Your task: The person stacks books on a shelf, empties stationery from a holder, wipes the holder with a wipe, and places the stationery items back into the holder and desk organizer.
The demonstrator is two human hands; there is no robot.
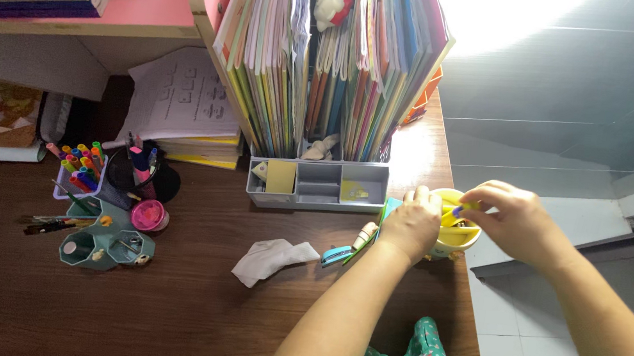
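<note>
On the dark wooden desk, the left hand steadies a yellow plastic cup while the right hand pinches a yellow pen into it, others still scattered.

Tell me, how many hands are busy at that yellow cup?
2: the left hand rests against the yellow cup, the right hand reaches over its top.
</note>
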